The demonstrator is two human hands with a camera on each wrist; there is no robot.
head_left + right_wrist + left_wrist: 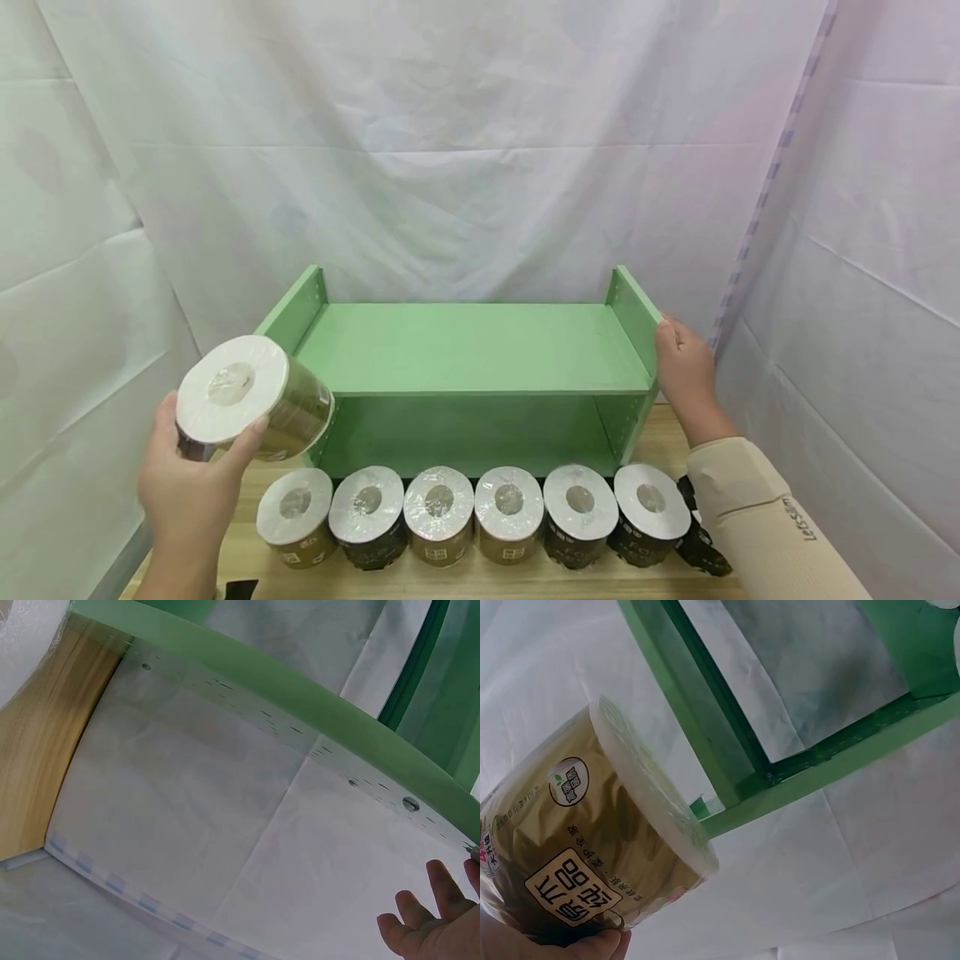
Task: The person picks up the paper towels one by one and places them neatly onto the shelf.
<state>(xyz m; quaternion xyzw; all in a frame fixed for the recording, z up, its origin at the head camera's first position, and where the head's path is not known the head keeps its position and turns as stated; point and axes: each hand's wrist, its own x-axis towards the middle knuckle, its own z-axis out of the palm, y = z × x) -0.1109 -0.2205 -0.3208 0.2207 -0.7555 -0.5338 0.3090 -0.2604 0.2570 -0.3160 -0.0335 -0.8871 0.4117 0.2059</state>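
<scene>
Nearest, six paper rolls (491, 525) stand upright in a row on the wooden counter (420, 587), some wrapped in gold, others in black. To the left, raised over the counter, the left hand (187, 492) grips a gold-wrapped roll (258, 398), its thumb on one side and its fingers on the other, spread about as wide as the roll. That roll is tilted, one white end turned up, in front of the left side of the green shelf (468, 350); whether they touch, I cannot tell. The right hand (686, 367) rests at the edge of the shelf's right side panel, fingers loosely spread and not wrapped round it.

The step in hand looks like bringing the single roll to the shelf while the right hand steadies the frame. The next move would probably call for clearing the left panel, then levelling the roll so that its lower end meets a board flat, without knocking the row in front. Behind everything hangs a pale curtain (480, 167).
</scene>
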